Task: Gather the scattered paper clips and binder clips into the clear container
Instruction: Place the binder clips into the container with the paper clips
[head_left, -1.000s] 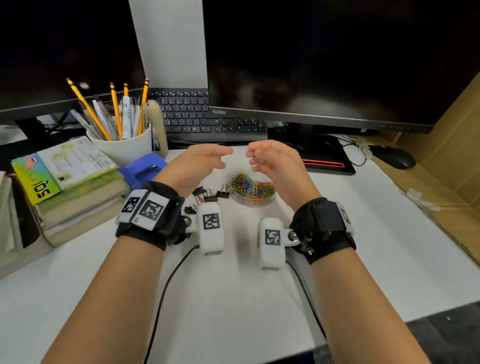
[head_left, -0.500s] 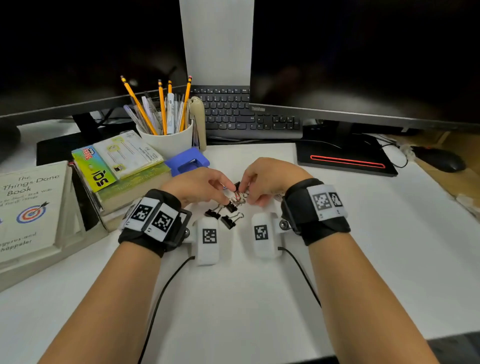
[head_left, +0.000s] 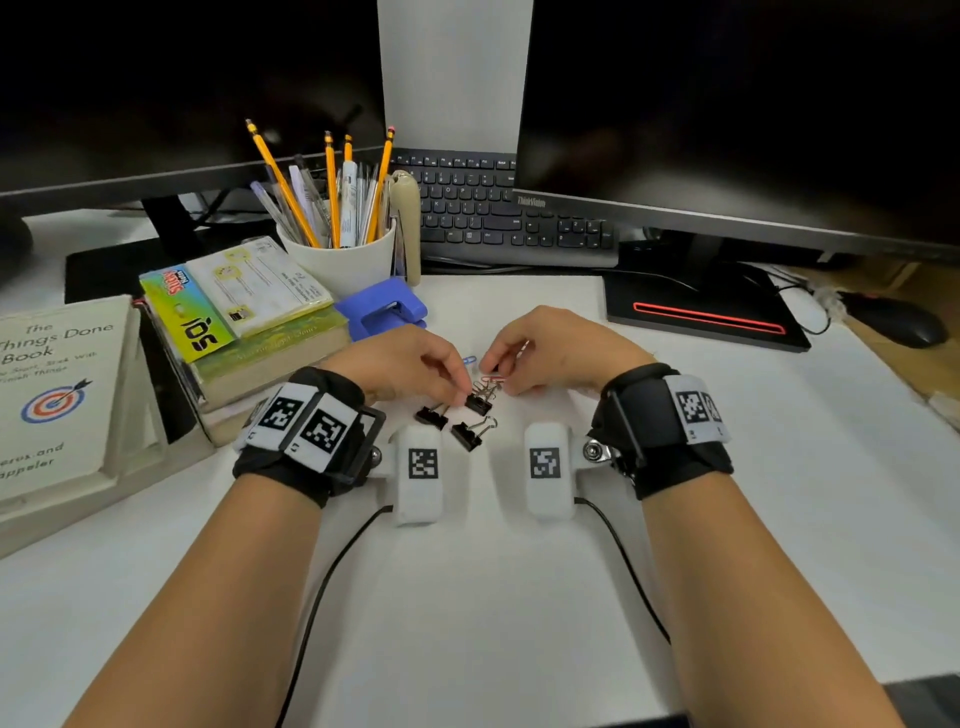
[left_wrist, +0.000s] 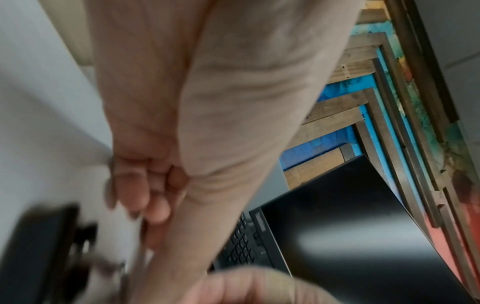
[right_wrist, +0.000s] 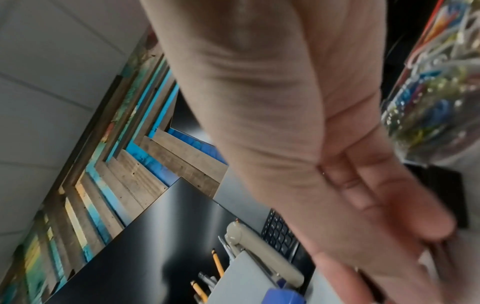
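Observation:
Three black binder clips (head_left: 431, 415) (head_left: 470, 434) (head_left: 480, 401) lie on the white desk (head_left: 519, 597) between my wrists. A blue paper clip (head_left: 469, 359) and a red paper clip (head_left: 491, 378) lie just beyond them. My left hand (head_left: 457, 387) curls down and pinches the farthest binder clip. My right hand (head_left: 493, 366) is curled opposite it, thumb and forefinger pinching at the red paper clip. The clear container (right_wrist: 431, 98), full of coloured paper clips, shows only in the right wrist view beside the palm; in the head view the right hand hides it.
A white cup of pencils (head_left: 343, 260), a blue hole punch (head_left: 384, 312) and stacked books (head_left: 249, 322) stand to the left. A keyboard (head_left: 498, 218), two dark monitors and a monitor base (head_left: 701, 306) line the back. A mouse (head_left: 893, 322) lies far right.
Both hands came down from open above the container to curled on the clips at the desk. Over the last half second they have barely moved.

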